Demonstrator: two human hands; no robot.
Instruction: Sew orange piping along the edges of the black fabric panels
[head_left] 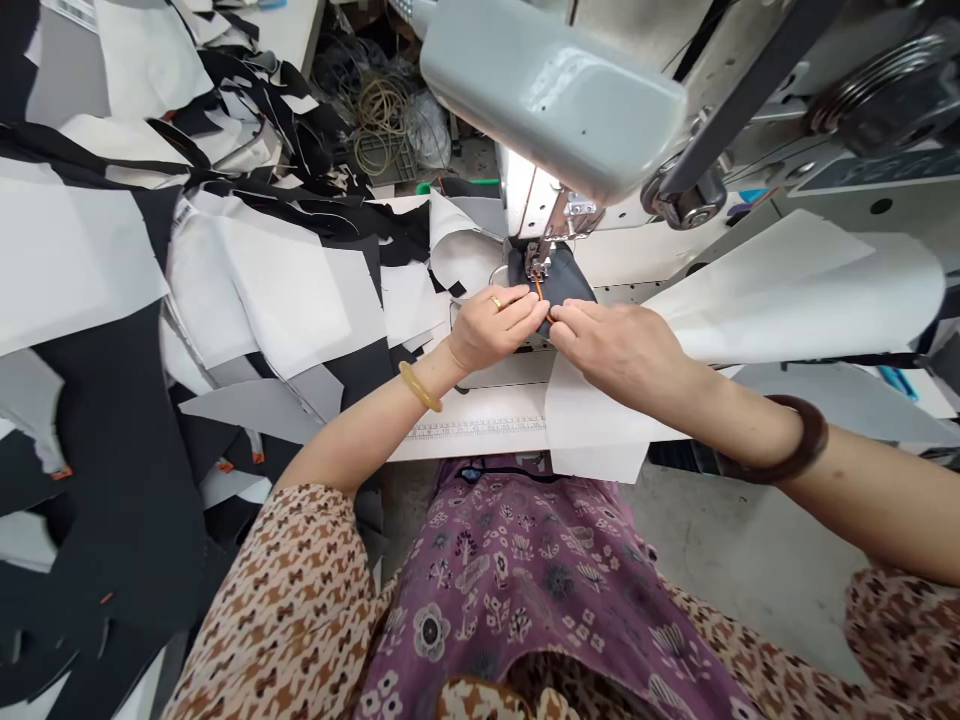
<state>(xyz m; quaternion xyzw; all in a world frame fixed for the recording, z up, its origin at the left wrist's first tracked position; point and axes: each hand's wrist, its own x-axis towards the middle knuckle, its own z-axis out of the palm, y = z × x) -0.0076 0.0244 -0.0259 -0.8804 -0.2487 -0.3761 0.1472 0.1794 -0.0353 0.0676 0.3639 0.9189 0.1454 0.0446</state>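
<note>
Closest to me is my lap, the purple flower-printed apron [517, 590] spread over it, with my brown-and-cream patterned sleeves [292, 600] on either side. Out from the sleeves run my forearms, a yellow bangle [418, 386] on my left wrist, a dark brown wooden bangle [795, 450] on my right. A white sheet of fabric [592, 430] hangs over the near edge of the white sewing table [480, 425], right under my right arm. Both hands meet just ahead of that: my left hand [495, 328], gold ring on one finger, is curled with fingertips pressed down on the small black fabric piece [566, 283], and my right hand [619, 350] lies flat beside it, fingers closed together, pinching the thin orange cord [539, 291] against that black piece. The two hands touch at the fingertips. The black piece sits on the machine bed directly under the metal presser foot [537, 262], its far end tucked beneath the foot. Above it all looms the pale grey sewing machine head [555, 95]. Off to my left, a big jumble of black and white cut fabric pieces [225, 260] covers the table, and beyond it a coil of tan cord [379, 120] lies on the floor.
</note>
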